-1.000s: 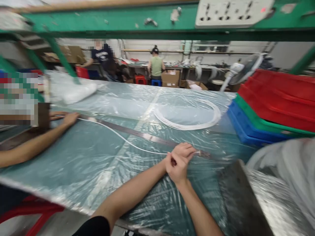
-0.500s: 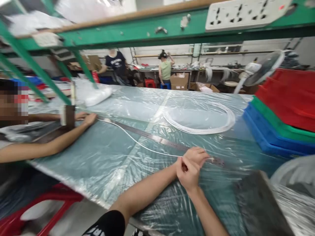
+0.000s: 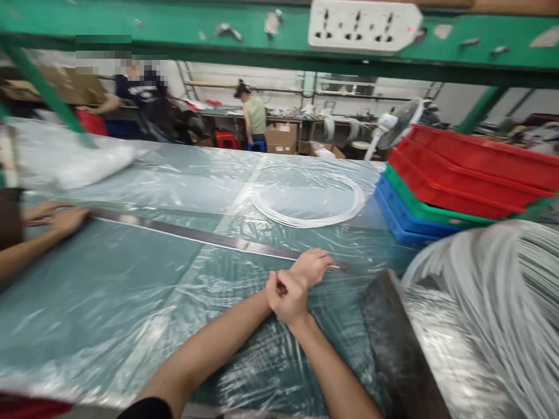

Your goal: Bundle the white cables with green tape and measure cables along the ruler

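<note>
A long steel ruler (image 3: 209,237) lies across the plastic-covered table, with a thin white cable (image 3: 174,234) running straight along its near edge. My left hand (image 3: 312,266) is closed at the ruler's right end, pressing the cable there; a short white tip shows past its fingers. Crossed over my left wrist is my right hand (image 3: 288,295), its fingers curled into a fist. Whatever that fist may hold is hidden. At the ruler's far left end, a co-worker's hands (image 3: 65,220) rest on the ruler and cable.
A coil of white cable (image 3: 305,222) lies behind the ruler. To the right stand stacked red, green and blue trays (image 3: 463,174), a dark metal block (image 3: 393,343) and a big grey cable bundle (image 3: 493,291). A green beam with a power strip (image 3: 362,26) crosses above.
The cable bowed slackly away from the ruler before; now it lies taut and straight along the edge. My view has turned to the right. My hands keep their crossed pose.
</note>
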